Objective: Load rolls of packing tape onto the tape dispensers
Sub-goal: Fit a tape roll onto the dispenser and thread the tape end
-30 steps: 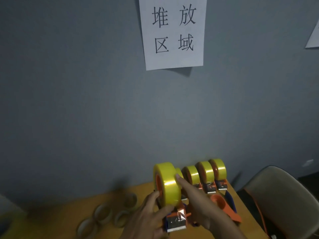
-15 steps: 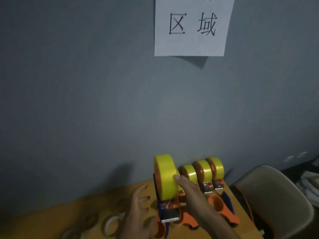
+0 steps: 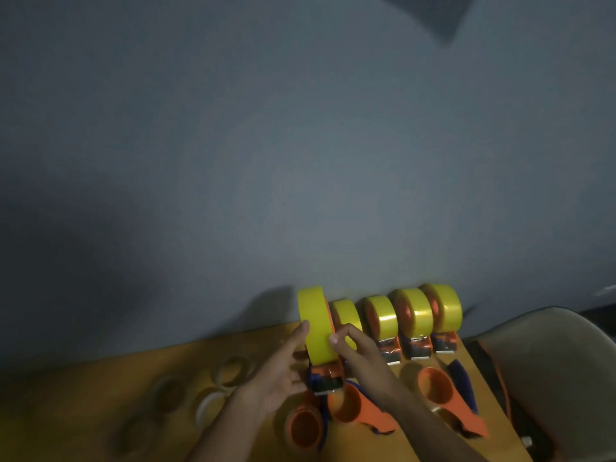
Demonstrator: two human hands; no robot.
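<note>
Seating a fresh yellow roll [image 3: 315, 325] on the front dispenser [image 3: 325, 378], both hands on it.

Right hand [image 3: 355, 348] looks like it's pinching the roll's face with thumb and curled fingers, while the left hand [image 3: 283, 365] has straight fingers pressed flat on the roll's other side, not wrapped around it. Dispenser stands near the desk's [image 3: 83, 395] back edge, just left of four loaded dispensers [image 3: 413, 321] lined up along the wall toward the right corner. Empty cores [image 3: 206, 391] lie further left, spare orange handles [image 3: 346, 408] closer to the front edge. I'd guess the roll's nearly on the hub, so next is pushing it fully home, then feeding the tape end to the cutter.
</note>
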